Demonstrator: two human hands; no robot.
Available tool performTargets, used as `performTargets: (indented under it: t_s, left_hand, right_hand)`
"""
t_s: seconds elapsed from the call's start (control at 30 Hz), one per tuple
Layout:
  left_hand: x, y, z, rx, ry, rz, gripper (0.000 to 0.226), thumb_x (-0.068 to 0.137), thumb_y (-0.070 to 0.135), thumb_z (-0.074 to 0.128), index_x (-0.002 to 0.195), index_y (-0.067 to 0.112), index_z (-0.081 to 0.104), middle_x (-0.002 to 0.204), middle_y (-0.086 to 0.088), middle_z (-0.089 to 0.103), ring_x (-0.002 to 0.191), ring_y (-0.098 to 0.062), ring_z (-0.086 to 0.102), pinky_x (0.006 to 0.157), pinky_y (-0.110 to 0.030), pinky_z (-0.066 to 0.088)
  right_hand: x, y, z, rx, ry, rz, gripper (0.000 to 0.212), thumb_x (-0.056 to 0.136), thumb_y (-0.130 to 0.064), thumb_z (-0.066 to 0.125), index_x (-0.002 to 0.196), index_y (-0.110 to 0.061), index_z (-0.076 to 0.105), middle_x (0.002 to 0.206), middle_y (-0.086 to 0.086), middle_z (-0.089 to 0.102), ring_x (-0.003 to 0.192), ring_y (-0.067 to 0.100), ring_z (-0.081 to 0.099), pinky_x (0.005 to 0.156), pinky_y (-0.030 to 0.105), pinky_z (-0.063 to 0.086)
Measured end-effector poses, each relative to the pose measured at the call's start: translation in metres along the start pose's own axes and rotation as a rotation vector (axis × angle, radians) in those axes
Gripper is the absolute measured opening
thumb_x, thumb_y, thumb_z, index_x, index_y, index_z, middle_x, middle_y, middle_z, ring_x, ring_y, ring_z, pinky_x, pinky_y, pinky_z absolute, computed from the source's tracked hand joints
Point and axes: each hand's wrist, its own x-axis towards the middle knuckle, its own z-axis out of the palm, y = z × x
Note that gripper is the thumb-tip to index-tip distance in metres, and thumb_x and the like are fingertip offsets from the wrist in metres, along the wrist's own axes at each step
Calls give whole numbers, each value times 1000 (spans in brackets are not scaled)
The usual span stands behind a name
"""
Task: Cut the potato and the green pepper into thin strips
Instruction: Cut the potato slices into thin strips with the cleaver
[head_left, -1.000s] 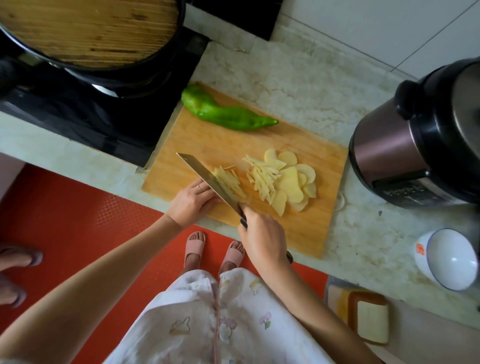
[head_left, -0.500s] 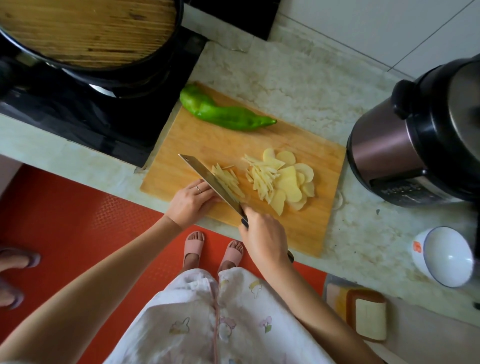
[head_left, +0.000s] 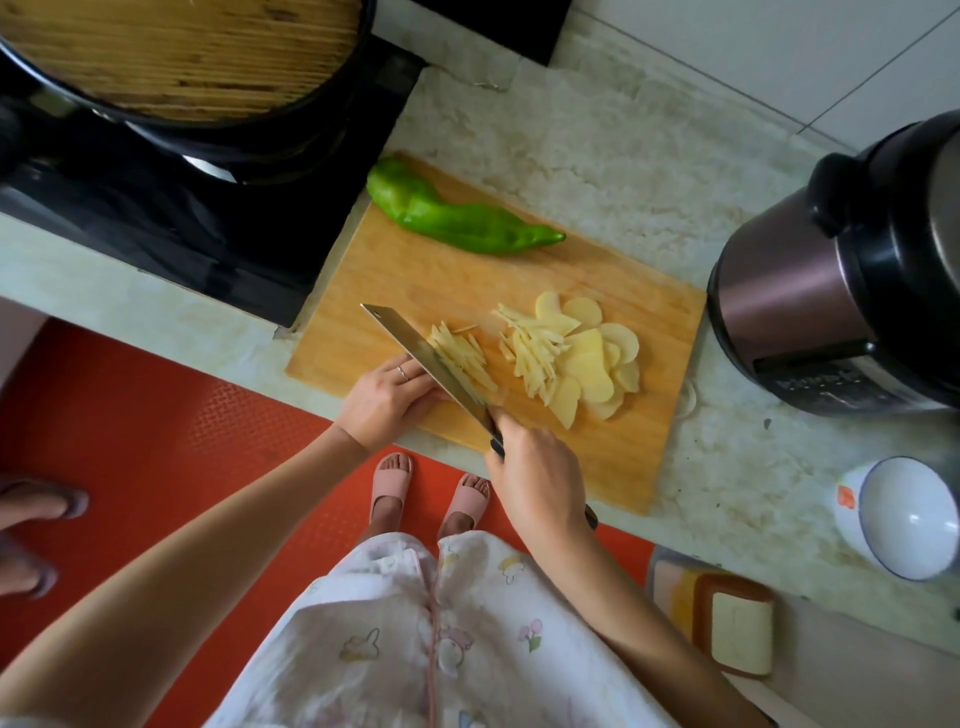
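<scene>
Wooden cutting board (head_left: 644, 426): lies on the pale stone counter (head_left: 597, 156), just beside the black stove (head_left: 182, 208).
Left hand (head_left: 387, 397): curled at the board's near edge, fingertips pressed against the knife's flat side — holding down potato there, mostly hidden.
Knife (head_left: 415, 348): blade angled across the board, cut potato strips (head_left: 462, 356) lying against it.
Green pepper (head_left: 457, 218): whole, at the board's far edge.
Right hand (head_left: 540, 478): closed round the knife handle.
Potato slices (head_left: 597, 364): fanned pile — more strips on its left side.

Both hands (head_left: 387, 397) (head_left: 540, 478) curled, close together
</scene>
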Motion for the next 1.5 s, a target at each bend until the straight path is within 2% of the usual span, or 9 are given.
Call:
performTargets:
  t_s: [0.37,0.53,0.73,0.93,1.0,1.23,1.33,1.43,1.5]
  left_hand:
    - [-6,-1,2,38,-84,-25,30,100,28,48,101,8,70,105,-8,69,94,-23,58,78,-33,50]
    - [-2,3,-11,0,-78,-38,26,93,26,57,101,4,69,107,-11,69,106,-23,60,102,-47,42]
    - [38,44,-44,-154,434,-684,11,89,6,53,98,3,59,101,-1,52,97,-16,51,85,-28,43]
    - [107,69,-7,-215,-310,-2,43,81,35,63,121,17,61,135,-5,53,125,-25,50,101,-42,38]
    - [119,79,8,-292,-473,93,45,85,34,61,127,17,59,140,-5,51,129,-24,47,105,-40,38]
    - [134,78,23,-383,-520,33,24,96,16,56,119,12,64,115,-5,64,99,-17,59,79,-27,43]
    - [143,65,26,-375,-544,-43,13,93,12,59,102,6,67,100,-5,66,90,-21,61,78,-33,46]
    - [152,49,26,-384,-607,-184,4,89,7,65,92,5,68,83,4,61,69,1,55,66,-25,40]
    - [154,39,24,-382,-613,-244,2,90,8,65,89,10,67,82,4,62,67,0,57,66,-25,44]
  right_hand:
    - [23,-3,10,10,36,-10,39,96,-23,49,134,-20,50,101,6,71,91,23,67,63,27,43]
    - [-1,9,-1,-6,179,-33,45,88,-20,65,132,-22,55,79,2,73,67,17,69,51,25,47]
    - [-13,47,-38,-276,400,-12,46,50,-11,90,90,-13,66,43,-1,54,31,16,50,34,17,22]
    - [-19,72,-60,-453,453,-58,54,37,-23,95,79,-12,63,48,2,56,38,17,55,35,19,30]
    - [-23,78,-63,-462,498,-114,54,38,-25,96,79,-12,64,50,2,57,42,18,57,37,21,35]
    - [-34,101,-61,-369,591,-221,34,54,-8,86,81,-9,65,53,3,57,49,22,59,45,25,41]
    - [-40,106,-56,-361,616,-229,24,63,-4,80,78,-10,63,51,2,54,49,22,56,47,26,40]
    - [-45,114,-53,-343,627,-207,23,65,-3,80,76,-10,62,52,1,54,49,22,56,47,26,39]
    - [-49,120,-52,-338,637,-177,28,59,-5,84,76,-10,63,51,1,54,47,21,55,46,25,39]
